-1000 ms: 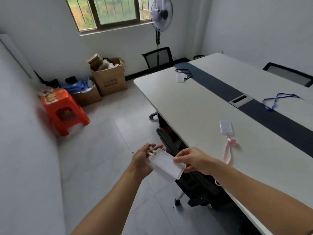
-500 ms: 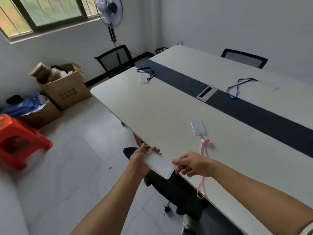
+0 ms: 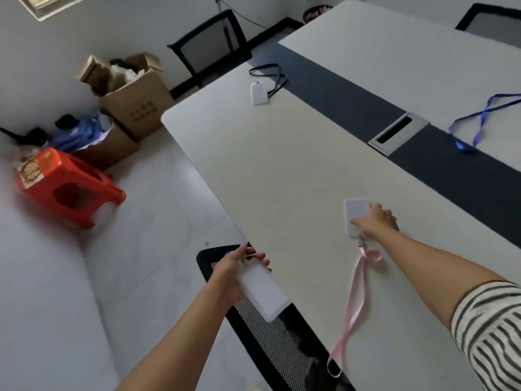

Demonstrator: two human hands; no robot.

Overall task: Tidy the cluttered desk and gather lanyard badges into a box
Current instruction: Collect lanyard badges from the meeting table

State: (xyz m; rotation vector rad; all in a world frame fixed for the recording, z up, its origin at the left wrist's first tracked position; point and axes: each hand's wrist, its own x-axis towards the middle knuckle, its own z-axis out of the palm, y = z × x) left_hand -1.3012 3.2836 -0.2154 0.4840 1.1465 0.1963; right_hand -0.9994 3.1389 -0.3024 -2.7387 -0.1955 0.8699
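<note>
Your left hand (image 3: 234, 273) has its grip curled round a flat white case (image 3: 262, 293), lower middle of the frame, just off the worktop (image 3: 282, 170) edge, likely ready for filling; your right hand (image 3: 376, 221) lies on the white badge (image 3: 355, 211) at right centre, fingers bent; pinched or not, I cannot tell; its pink lanyard (image 3: 355, 300) trails downward.

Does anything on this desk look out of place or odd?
Yes: the pink lanyard trails across the desk, and its end loop hangs over the near edge. A black-lanyard badge and a blue lanyard lie scattered farther along.
</note>
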